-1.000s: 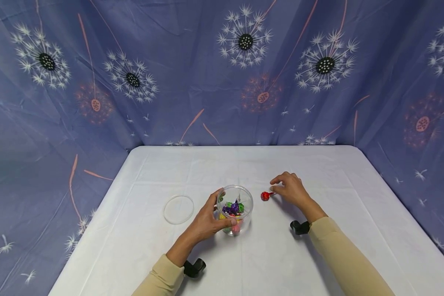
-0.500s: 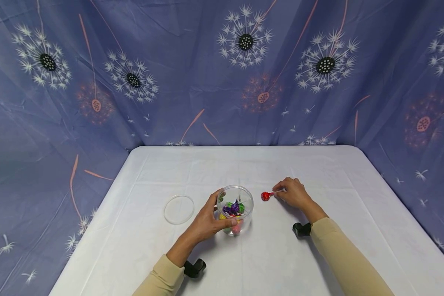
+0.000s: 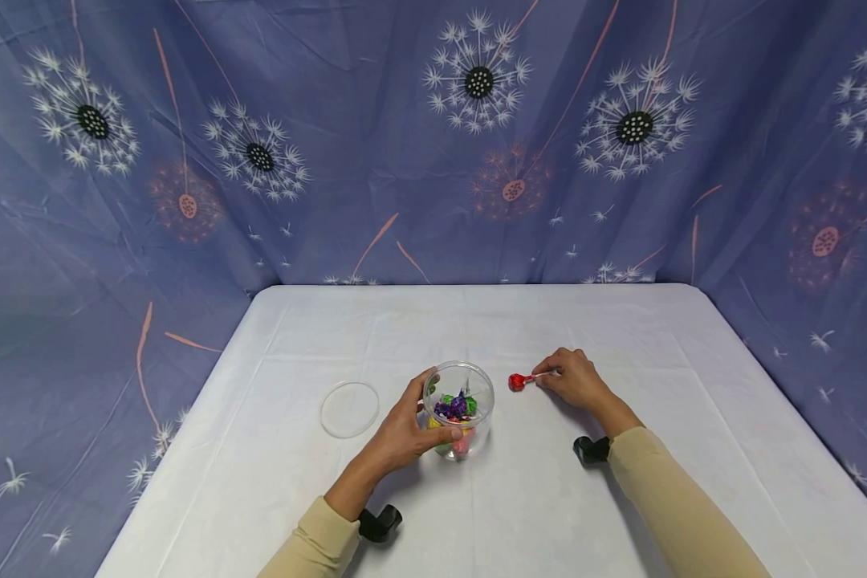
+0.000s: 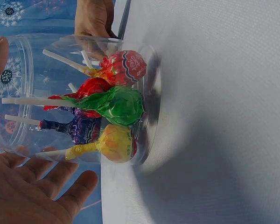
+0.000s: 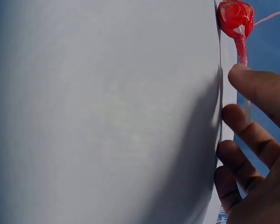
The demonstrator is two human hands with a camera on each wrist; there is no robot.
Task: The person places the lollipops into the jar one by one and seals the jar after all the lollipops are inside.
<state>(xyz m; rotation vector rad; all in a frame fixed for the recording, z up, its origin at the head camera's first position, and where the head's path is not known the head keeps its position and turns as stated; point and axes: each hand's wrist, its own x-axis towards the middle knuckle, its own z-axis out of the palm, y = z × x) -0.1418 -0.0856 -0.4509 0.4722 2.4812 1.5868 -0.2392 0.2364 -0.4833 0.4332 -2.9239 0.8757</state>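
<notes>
A clear plastic jar (image 3: pixel 481 432) holds several wrapped lollipops and stands on the table. My left hand (image 3: pixel 405 431) grips its side, thumb at the front. Through the jar's wall, the left wrist view shows a green lollipop (image 4: pixel 123 105), a yellow one (image 4: pixel 117 142), a purple one (image 4: pixel 85 129) and red ones, heads at the bottom and sticks toward the mouth. Right of the jar, my right hand (image 3: pixel 576 384) pinches the stick of a red lollipop (image 3: pixel 516 382) between thumb and fingers. Its wrapped head (image 5: pixel 236 19) points left, close to the tabletop.
A round clear lid (image 3: pixel 346 436) with a whitish rim lies left of the jar. White cloth covers the table (image 3: pixel 376 321). Behind it hangs a blue curtain (image 3: pixel 397 144) with dandelion prints. Black wrist cameras sit beneath both forearms.
My right hand has come down onto the lollipop's stick and now pinches it; the lollipop has shifted very slightly left. The left hand and jar stay in place.
</notes>
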